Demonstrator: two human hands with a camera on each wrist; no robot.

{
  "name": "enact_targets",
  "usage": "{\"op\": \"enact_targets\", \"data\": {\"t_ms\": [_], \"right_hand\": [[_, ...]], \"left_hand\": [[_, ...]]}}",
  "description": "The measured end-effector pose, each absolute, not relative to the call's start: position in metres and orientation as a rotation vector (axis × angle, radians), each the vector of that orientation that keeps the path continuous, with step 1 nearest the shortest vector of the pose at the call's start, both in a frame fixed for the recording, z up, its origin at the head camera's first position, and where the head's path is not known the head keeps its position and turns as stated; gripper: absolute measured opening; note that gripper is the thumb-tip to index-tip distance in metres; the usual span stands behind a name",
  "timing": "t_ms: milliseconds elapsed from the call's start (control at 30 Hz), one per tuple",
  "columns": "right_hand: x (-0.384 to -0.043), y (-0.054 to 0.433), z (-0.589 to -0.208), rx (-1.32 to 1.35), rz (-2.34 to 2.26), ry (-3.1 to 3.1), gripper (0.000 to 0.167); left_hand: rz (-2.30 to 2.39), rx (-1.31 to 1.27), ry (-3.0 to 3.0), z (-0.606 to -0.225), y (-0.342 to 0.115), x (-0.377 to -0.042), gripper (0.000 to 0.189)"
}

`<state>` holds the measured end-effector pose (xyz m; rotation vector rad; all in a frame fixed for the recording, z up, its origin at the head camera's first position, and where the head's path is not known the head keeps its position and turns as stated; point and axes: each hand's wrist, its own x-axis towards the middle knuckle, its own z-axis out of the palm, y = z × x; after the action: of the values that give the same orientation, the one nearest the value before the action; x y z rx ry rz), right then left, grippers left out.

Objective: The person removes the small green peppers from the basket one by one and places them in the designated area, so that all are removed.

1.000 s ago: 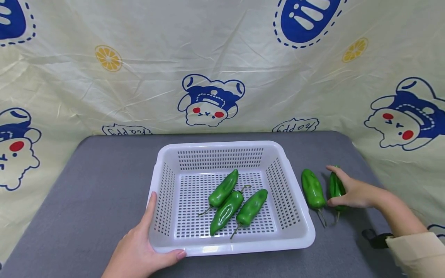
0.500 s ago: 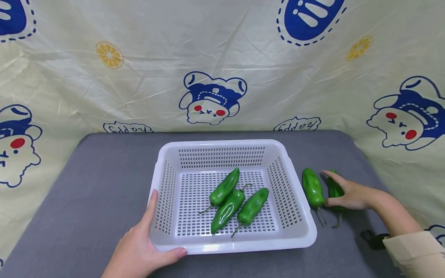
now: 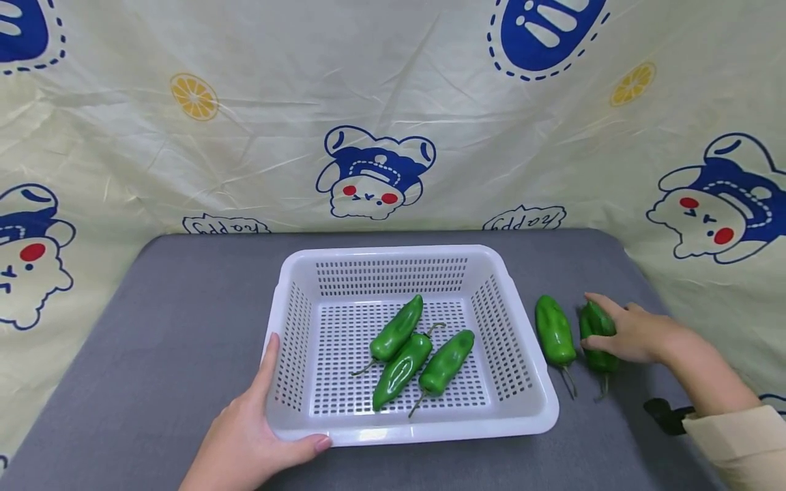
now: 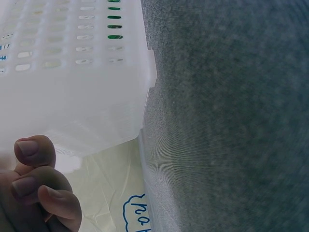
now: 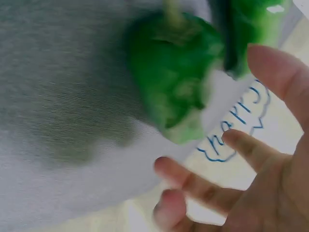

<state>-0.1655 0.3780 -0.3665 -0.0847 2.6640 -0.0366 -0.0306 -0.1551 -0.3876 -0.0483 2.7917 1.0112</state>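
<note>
A white perforated plastic basket (image 3: 411,431) stands mid-table with three green peppers inside, one of them this glossy pepper (image 3: 402,372). My left hand (image 3: 242,426) grips its near left corner, thumb on the front rim and index finger along the left side. In the left wrist view, other fingers (image 4: 36,150) curl by the basket's outer wall. To the right of the basket lie two more green peppers side by side. Over the outer pepper (image 5: 174,77) is my right hand (image 3: 641,334), its fingers spread around it; the right wrist view shows space between fingers and pepper.
The inner pepper (image 3: 555,334) lies close beside the basket's right wall. A grey cloth (image 3: 184,327) covers the table, and a printed curtain (image 3: 258,150) hangs behind and at both sides. A small black object (image 3: 666,416) shows beside the right wrist.
My right hand has shifted slightly right, and more of the outer pepper shows between thumb and fingers. The left hand, basket and the peppers in it keep their places.
</note>
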Motion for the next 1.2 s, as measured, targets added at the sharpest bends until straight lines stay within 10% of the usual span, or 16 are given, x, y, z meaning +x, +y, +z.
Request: {"op": "enact_targets", "data": {"t_ms": [700, 1200], "right_hand": [[-0.174, 0.230, -0.267, -0.426, -0.332, 2.959, 0.079], [-0.166, 0.113, -0.297, -0.728, -0.195, 2.654, 0.084]], "left_hand": [[0.991, -0.041, 2.789, -0.388, -0.156, -0.030, 0.140], [1.022, -0.061, 2.752, -0.386, -0.155, -0.031, 0.138]]}}
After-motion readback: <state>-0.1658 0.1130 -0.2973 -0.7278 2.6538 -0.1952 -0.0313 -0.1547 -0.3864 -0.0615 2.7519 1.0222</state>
